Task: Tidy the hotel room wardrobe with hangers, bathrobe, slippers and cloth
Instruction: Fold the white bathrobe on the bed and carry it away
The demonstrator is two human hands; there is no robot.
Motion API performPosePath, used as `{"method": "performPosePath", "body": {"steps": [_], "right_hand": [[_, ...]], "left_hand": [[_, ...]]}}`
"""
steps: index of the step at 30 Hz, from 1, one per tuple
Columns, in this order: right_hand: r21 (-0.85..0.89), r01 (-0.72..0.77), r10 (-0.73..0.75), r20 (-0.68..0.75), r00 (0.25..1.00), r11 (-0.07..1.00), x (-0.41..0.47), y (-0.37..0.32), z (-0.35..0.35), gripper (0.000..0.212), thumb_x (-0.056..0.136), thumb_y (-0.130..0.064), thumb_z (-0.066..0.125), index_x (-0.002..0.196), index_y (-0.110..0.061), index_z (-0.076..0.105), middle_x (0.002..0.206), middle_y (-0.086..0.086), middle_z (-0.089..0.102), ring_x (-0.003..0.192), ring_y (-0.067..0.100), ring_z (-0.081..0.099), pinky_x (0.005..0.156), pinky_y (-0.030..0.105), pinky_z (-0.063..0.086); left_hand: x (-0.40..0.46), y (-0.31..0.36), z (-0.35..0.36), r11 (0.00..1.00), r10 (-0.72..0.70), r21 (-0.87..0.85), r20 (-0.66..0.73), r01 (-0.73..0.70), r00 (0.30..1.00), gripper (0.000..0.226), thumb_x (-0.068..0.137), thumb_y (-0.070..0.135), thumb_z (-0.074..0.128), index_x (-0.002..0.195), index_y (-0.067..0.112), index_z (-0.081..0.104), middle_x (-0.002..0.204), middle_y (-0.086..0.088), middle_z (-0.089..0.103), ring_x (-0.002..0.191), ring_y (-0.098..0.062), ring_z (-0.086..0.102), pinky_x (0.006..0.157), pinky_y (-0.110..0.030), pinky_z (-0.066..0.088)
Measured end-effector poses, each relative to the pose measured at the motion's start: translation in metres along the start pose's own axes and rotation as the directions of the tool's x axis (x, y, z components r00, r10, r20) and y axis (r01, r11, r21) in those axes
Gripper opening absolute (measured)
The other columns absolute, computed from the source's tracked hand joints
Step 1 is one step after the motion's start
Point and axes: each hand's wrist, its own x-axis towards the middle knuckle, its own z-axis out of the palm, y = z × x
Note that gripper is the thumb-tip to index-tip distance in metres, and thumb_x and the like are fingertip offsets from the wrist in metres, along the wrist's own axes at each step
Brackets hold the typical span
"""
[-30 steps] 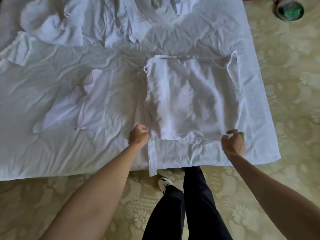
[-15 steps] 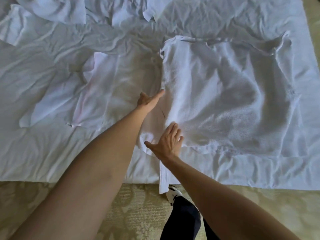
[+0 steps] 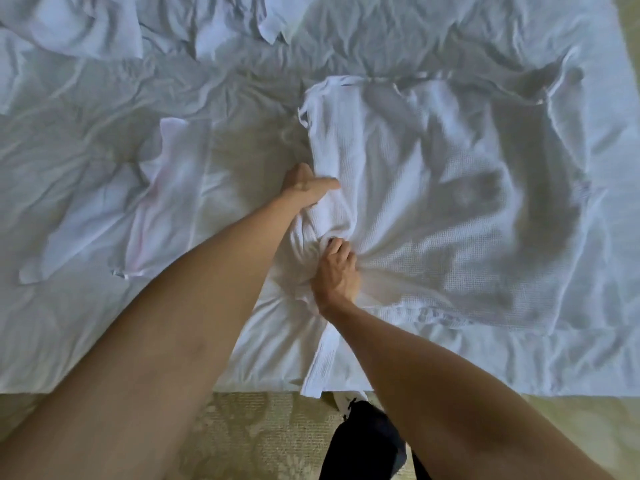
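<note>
Two hands are working the left edge of the bathrobe (image 3: pixel 450 202), which is lying folded into a rough square on the right half of the bed (image 3: pixel 86 323). The left hand (image 3: pixel 304 187) is slipping under that edge with its thumb laid flat on top, the fingers hidden beneath the fabric. The right hand (image 3: pixel 336 271) is closing on a bunched fold just below, gathering the waffle cloth into creases. The belt (image 3: pixel 318 365) is trailing from the bunch down over the bed's near edge. More white cloths (image 3: pixel 76 32) are lying crumpled at the far side.
</note>
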Motion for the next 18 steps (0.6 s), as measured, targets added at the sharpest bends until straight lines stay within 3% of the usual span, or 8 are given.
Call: {"method": "performPosePath", "body": {"steps": [3,5,7,10,12,14,16,18], "right_hand": [[0.365,0.025,-0.078,0.131,0.988,0.931,0.0,0.04,-0.053,0.048,0.073,-0.012,0.06,0.12,-0.013,0.047,0.103,0.007,0.064,0.09,0.03,0.061,0.075,0.038,0.051],[0.592,-0.046,-0.049,0.143,0.989,0.805,-0.007,0.079,-0.098,0.044,0.067,-0.026,0.058,0.11,-0.015,0.057,0.087,0.004,0.069,0.079,0.026,0.065,0.067,0.036,0.055],[0.724,-0.118,-0.007,0.168,0.986,0.68,-0.014,0.124,-0.144,0.042,0.062,-0.034,0.059,0.1,-0.016,0.064,0.081,-0.001,0.069,0.074,0.019,0.065,0.06,0.032,0.054],[0.775,-0.272,0.098,0.265,0.959,0.57,-0.013,0.194,-0.204,0.049,0.056,-0.032,0.064,0.103,-0.019,0.066,0.096,0.002,0.072,0.09,0.023,0.067,0.075,0.039,0.059],[0.811,-0.316,0.151,0.278,0.949,0.492,-0.005,0.242,-0.229,0.047,0.052,-0.027,0.067,0.099,-0.024,0.067,0.1,0.002,0.072,0.095,0.023,0.067,0.083,0.044,0.058],[0.834,-0.335,0.202,0.271,0.941,0.439,0.003,0.286,-0.246,0.056,0.05,-0.026,0.068,0.106,-0.028,0.066,0.106,0.0,0.072,0.098,0.02,0.066,0.082,0.039,0.057],[0.822,-0.345,0.214,0.275,0.937,0.452,0.013,0.324,-0.252,0.061,0.053,-0.026,0.068,0.113,-0.026,0.066,0.109,0.0,0.071,0.099,0.019,0.066,0.077,0.034,0.056],[0.766,-0.396,0.234,0.32,0.918,0.507,0.025,0.358,-0.247,0.057,0.054,-0.033,0.071,0.11,-0.02,0.068,0.107,0.003,0.073,0.096,0.02,0.068,0.078,0.038,0.058]], "left_hand": [[-0.021,0.035,0.001,0.998,-0.005,-0.056,-0.054,0.002,0.999,0.022,0.075,0.032,0.072,0.081,0.012,0.064,0.05,0.004,0.066,0.052,-0.003,0.065,0.053,-0.019,0.046],[-0.037,0.067,0.009,0.989,-0.017,-0.145,-0.109,0.001,0.994,0.014,0.074,0.026,0.068,0.077,0.012,0.068,0.051,0.006,0.067,0.048,0.003,0.062,0.052,-0.018,0.044],[-0.054,0.108,0.028,0.978,-0.012,-0.207,-0.137,-0.017,0.99,0.02,0.069,0.025,0.066,0.079,0.008,0.071,0.055,0.004,0.069,0.057,-0.001,0.067,0.057,-0.018,0.05],[-0.084,0.177,0.077,0.951,0.03,-0.3,-0.135,-0.07,0.99,0.032,0.067,0.025,0.063,0.096,0.012,0.059,0.063,0.002,0.07,0.055,-0.004,0.068,0.061,-0.018,0.057],[-0.103,0.218,0.117,0.94,0.087,-0.316,-0.137,-0.126,0.987,0.046,0.067,0.029,0.062,0.109,0.015,0.052,0.087,-0.005,0.074,0.076,-0.019,0.073,0.076,-0.032,0.06],[-0.116,0.255,0.16,0.959,0.13,-0.236,-0.132,-0.158,0.983,0.053,0.077,0.028,0.066,0.124,0.012,0.047,0.107,-0.01,0.07,0.097,-0.029,0.068,0.084,-0.035,0.054],[-0.123,0.279,0.202,0.973,0.151,-0.164,-0.094,-0.165,0.984,0.053,0.082,0.027,0.065,0.126,0.01,0.042,0.115,-0.012,0.067,0.104,-0.033,0.065,0.084,-0.037,0.05],[-0.117,0.289,0.24,0.983,0.16,-0.089,-0.032,-0.162,0.987,0.053,0.083,0.026,0.064,0.126,0.01,0.039,0.121,-0.012,0.065,0.11,-0.034,0.063,0.087,-0.038,0.048]]}}
